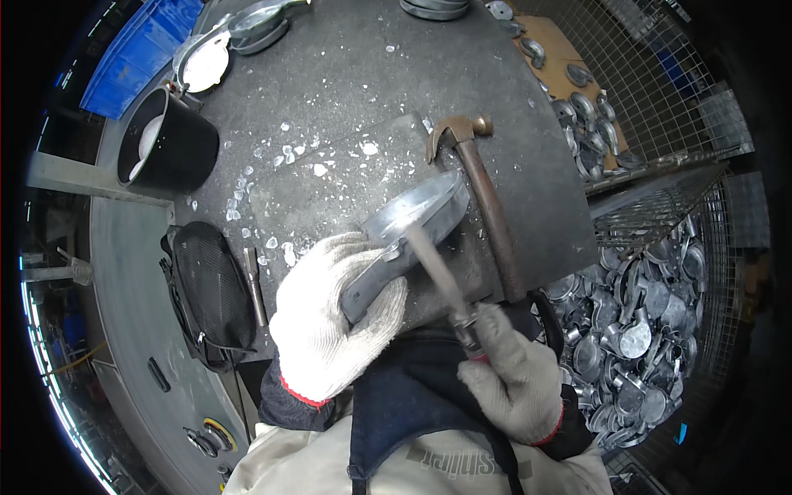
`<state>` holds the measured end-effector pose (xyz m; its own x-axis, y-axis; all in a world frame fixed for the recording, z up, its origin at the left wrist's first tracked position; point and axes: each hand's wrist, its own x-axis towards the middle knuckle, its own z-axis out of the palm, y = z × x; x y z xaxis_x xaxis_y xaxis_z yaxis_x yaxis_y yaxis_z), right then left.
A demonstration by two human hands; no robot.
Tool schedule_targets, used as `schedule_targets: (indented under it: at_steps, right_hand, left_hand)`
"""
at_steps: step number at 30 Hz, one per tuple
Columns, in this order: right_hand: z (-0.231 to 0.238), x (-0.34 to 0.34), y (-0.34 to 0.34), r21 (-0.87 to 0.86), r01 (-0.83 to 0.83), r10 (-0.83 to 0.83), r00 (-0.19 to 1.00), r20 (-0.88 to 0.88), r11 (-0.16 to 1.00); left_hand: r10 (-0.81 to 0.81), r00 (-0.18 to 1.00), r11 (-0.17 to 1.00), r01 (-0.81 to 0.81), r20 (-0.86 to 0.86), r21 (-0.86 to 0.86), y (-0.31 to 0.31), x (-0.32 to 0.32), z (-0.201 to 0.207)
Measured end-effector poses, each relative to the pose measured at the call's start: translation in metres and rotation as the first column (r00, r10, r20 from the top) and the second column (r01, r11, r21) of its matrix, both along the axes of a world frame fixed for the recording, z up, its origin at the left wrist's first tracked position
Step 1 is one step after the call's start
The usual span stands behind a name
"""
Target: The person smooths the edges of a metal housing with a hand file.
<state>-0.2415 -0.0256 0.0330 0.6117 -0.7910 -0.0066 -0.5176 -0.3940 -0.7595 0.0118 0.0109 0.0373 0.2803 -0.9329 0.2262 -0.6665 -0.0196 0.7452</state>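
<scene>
My left hand (326, 318), in a white knit glove with a red cuff, is closed round the narrow end of a grey metal casting (425, 206). The casting is round and dish-like, with a short handle-like neck, and is tilted above the bench. In my gloved right hand (521, 375) is a flat file (437, 268), its blade smeared by motion and its tip at the casting's near rim. The fingers wrap the file's handle, which mostly hides in the palm. Just right of the casting lies a claw hammer (488, 202) with a brown handle.
Metal flakes (235, 198) litter the dark bench top (346, 74). Left are a black bucket (194, 136), a black mesh pouch (210, 285), a metal rod (254, 285) and a blue bin (136, 58). More castings (433, 8) stand at the back; a wire cage (714, 272) of castings is right.
</scene>
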Motion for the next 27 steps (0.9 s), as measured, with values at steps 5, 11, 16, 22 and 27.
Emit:
schedule_targets:
  at_steps: [5, 11, 16, 22, 27]
  right_hand:
    - [0.007, 0.000, -0.006, 0.335, -0.124, 0.038, 0.967, 0.253, 0.934]
    - [-0.003, -0.004, -0.003, 0.445, -0.101, -0.040, 0.954, 0.296, 0.890]
    - [-0.009, -0.011, -0.001, 0.456, -0.069, -0.078, 0.952, 0.297, 0.887]
    - [-0.007, -0.027, 0.006, 0.721, 0.128, -0.293, 0.950, 0.109, 0.682]
    - [-0.018, -0.030, 0.010, 0.616, 0.100, -0.130, 0.991, 0.004, 0.781]
  left_hand:
    - [-0.010, 1.000, 0.999, 0.010, 0.011, -0.044, -0.003, 0.001, -0.004]
    - [0.097, 0.931, 0.976, -0.019, 0.353, -0.218, -0.010, -0.007, -0.012]
    - [-0.134, 0.758, 0.976, -0.011, 0.639, 0.218, -0.017, -0.017, -0.029]
    - [0.114, 0.902, 0.992, -0.079, 0.416, -0.102, -0.032, 0.030, -0.020]
    - [0.118, 0.637, 0.933, -0.334, 0.762, 0.135, -0.066, 0.099, -0.080]
